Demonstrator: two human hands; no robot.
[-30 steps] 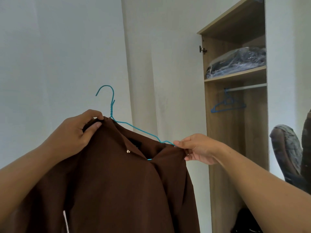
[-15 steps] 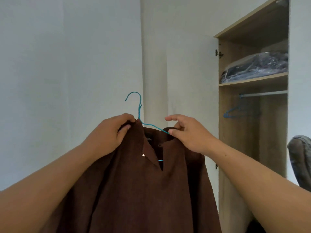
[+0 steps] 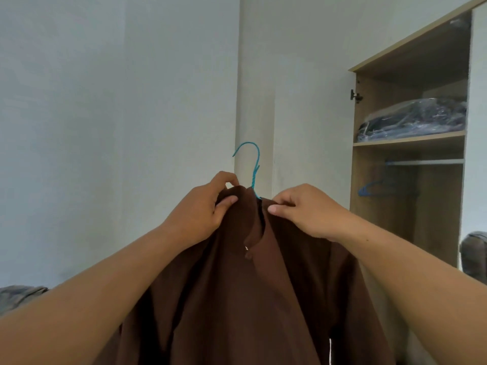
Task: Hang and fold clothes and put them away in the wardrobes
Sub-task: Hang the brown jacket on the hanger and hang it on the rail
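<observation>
Brown shirt [image 3: 253,299] on teal hanger [image 3: 253,169], left hand [image 3: 203,209] and right hand [image 3: 308,209] both in a pinching grip at the collar; not yet hung on wardrobe rail [image 3: 427,162].

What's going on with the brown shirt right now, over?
Both hands pinching collar: left hand, right hand. Brown shirt on teal wire hanger, held up, not yet in wardrobe. Nothing blocking the rail.

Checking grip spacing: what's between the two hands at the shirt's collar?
In the head view, the teal hanger's twisted neck rises from the brown shirt's collar between the left hand and right hand.
</observation>
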